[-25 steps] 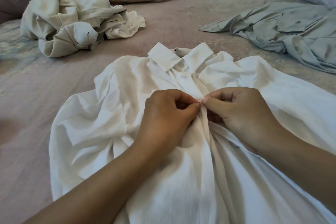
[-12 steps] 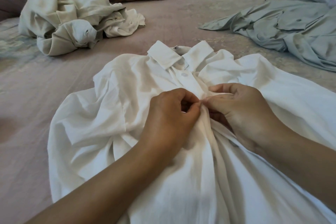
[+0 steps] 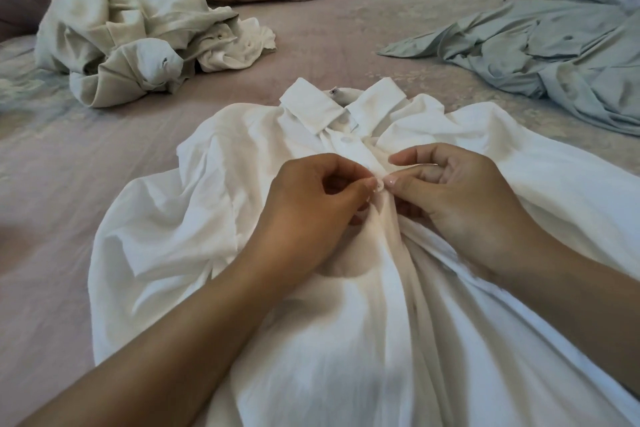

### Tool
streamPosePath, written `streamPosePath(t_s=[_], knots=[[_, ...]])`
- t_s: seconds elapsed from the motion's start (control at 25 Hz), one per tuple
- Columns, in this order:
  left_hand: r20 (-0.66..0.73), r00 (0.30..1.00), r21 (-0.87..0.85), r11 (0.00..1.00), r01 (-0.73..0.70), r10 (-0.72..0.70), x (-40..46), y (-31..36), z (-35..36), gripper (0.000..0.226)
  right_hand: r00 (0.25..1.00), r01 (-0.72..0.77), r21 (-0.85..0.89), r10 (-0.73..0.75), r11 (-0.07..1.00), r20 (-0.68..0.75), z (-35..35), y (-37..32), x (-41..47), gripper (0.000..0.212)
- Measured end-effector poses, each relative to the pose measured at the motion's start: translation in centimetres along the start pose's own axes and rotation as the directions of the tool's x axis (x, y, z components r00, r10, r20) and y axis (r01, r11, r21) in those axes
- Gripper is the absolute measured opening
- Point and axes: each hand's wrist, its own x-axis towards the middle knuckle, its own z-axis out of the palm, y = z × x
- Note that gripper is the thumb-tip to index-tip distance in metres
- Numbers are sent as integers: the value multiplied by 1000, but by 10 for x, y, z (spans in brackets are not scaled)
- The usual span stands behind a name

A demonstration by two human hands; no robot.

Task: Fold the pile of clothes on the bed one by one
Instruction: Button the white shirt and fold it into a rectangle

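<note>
Two hands, mine: left hand (image 3: 308,208) and right hand (image 3: 460,198) together, pinching white shirt (image 3: 346,340) placket at a button (image 3: 379,185); bed (image 3: 69,184) beneath.

No legible text; collar tag (image 3: 333,91) unreadable

A white collared shirt (image 3: 346,305) is lying front-up and rumpled across the pinkish bed (image 3: 86,236), collar pointing away, while a crumpled cream garment (image 3: 138,42) is sitting far left and a grey-green garment (image 3: 540,55) is sprawling far right.
</note>
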Motion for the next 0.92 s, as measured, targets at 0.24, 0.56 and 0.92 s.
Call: streamPosePath(t_s=[0.24,0.56,0.92], knots=[[114,972,470,851,-236,207,-4,18,-11,16,997,36,-173,-23,984,78,-14,-12,4,14],[448,894,771,504,-389,3,-78,25,-10,88,919,336,-664,-76,668,388,-70,-24,-50,22],[422,907,755,557,-346,-9,-83,10,-32,112,957,286,-758,-130,586,261,-71,-7,-49,9]])
